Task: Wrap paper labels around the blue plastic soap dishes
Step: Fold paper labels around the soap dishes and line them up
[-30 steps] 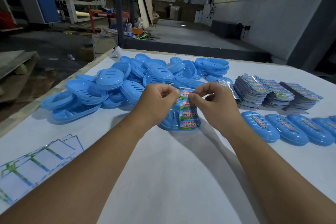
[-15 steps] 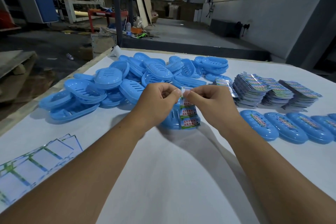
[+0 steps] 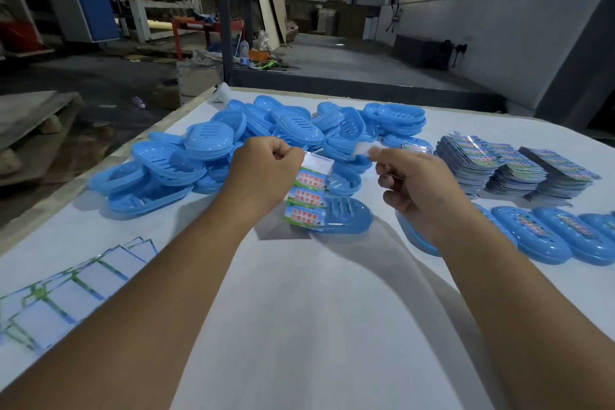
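A blue soap dish lies on the white table in front of me. A printed paper label hangs over the dish's left part, its white top end raised. My left hand pinches that top end. My right hand is to the right of the dish and apart from the label; it pinches a small, blurred white paper strip between thumb and forefinger.
A loose pile of unlabelled blue dishes fills the table behind my hands. Stacks of printed labels sit at the right. A row of labelled dishes lies in front of them. White sheets lie fanned at the near left.
My hands were together at the label's top end. The right hand has now pulled away to the right with a white strip, while the left hand keeps hold of the label.
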